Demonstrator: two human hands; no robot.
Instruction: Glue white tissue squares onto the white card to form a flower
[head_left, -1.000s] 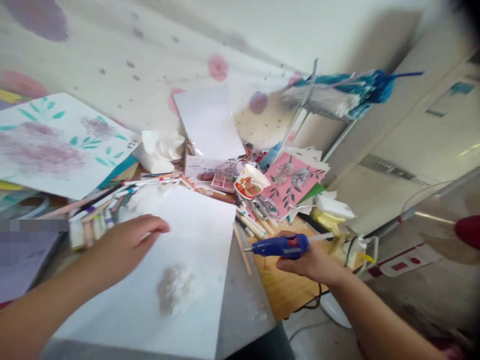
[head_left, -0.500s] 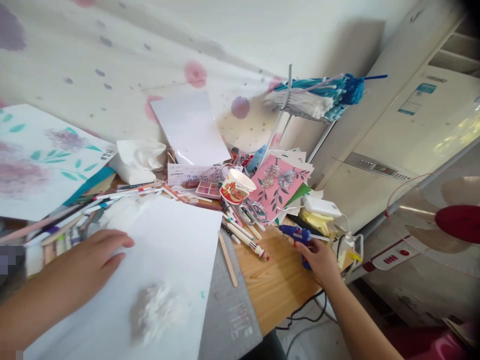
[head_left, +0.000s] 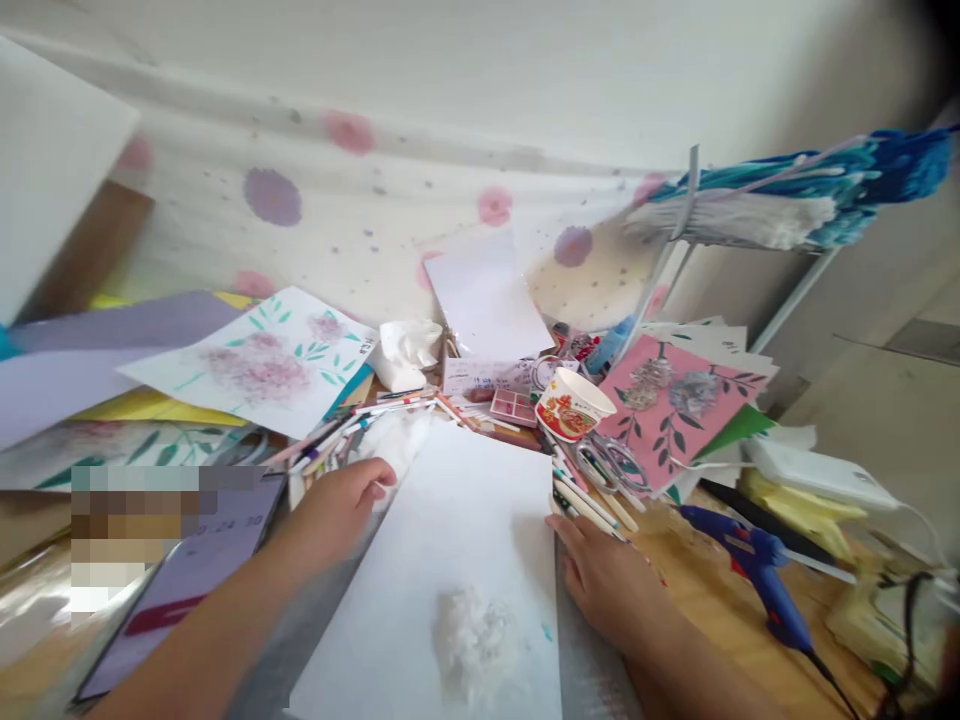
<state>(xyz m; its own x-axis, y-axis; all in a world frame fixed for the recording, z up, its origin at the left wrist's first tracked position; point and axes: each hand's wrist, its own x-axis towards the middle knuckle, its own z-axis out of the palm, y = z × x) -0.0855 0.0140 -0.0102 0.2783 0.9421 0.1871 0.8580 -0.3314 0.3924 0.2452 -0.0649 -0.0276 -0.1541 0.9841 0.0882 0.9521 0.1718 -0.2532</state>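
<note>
A large white sheet of paper [head_left: 420, 560] lies before me, with a fluffy white clump [head_left: 480, 640] near its lower end. My left hand [head_left: 337, 510] is by the sheet's upper left edge, next to some white fluff [head_left: 394, 440]. Its fingers are loosely bent, thumb and forefinger slightly apart, and nothing shows in them. At the right edge of the sheet is my right hand [head_left: 607, 580], fingers apart and fingertips near or touching the paper. To its right a blue glue gun [head_left: 750, 560] rests on the wooden table, untouched.
Markers and pencils [head_left: 585, 495] crowd around a paper bowl [head_left: 576, 403] and a pink palette [head_left: 514, 407]. A pink flower picture [head_left: 667, 410] lies right, near a white power bank [head_left: 821, 475]. Left are a flower painting [head_left: 259, 360] and tissues [head_left: 405, 355]. Pipe cleaners [head_left: 795, 195] sit on a rack.
My right hand has let go of the glue gun and moved left to the sheet's edge. The view has swung left. My left hand is now at the sheet's upper left edge.
</note>
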